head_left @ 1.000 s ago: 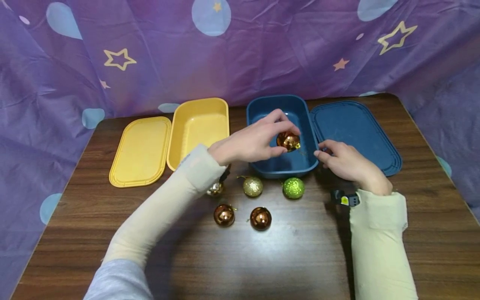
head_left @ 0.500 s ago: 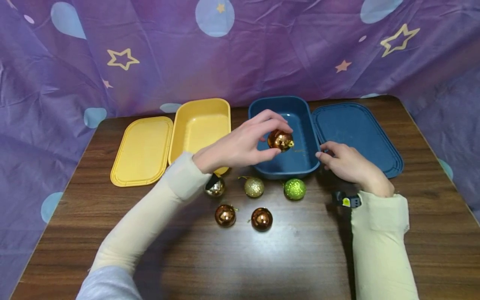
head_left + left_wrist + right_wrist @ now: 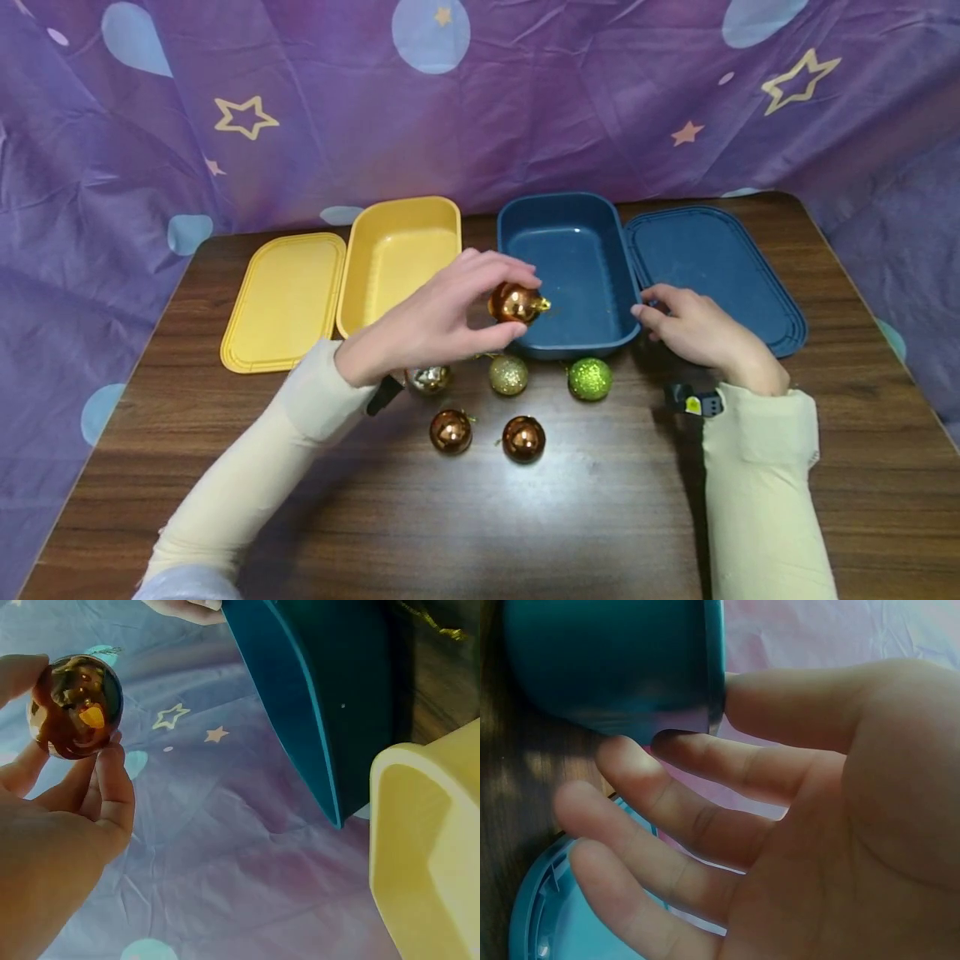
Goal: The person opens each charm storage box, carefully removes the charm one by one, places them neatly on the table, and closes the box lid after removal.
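My left hand [image 3: 431, 321] holds a shiny brown Christmas bauble [image 3: 515, 303] between thumb and fingers, above the near left corner of the blue box [image 3: 573, 342]. In the left wrist view the bauble [image 3: 75, 706] sits at the fingertips, its gold cap facing away. My right hand [image 3: 693, 325] is at the blue box's right side. In the right wrist view its thumb and index fingertips touch the box [image 3: 615, 667], and the other fingers extend loosely. On the table lie two more brown baubles, one [image 3: 451, 432] left of the other [image 3: 523, 439].
A gold bauble [image 3: 429, 379], a glittery gold one [image 3: 508, 375] and a glittery green one [image 3: 589, 379] lie before the boxes. The yellow box [image 3: 348, 287] stands left, beside its yellow lid [image 3: 285, 300]. A blue lid [image 3: 712, 267] lies right. A purple curtain [image 3: 337, 100] hangs behind.
My left hand has drawn the brown bauble leftward and toward me, from over the middle of the blue box to its near left corner. The right hand has stayed at the box's side.
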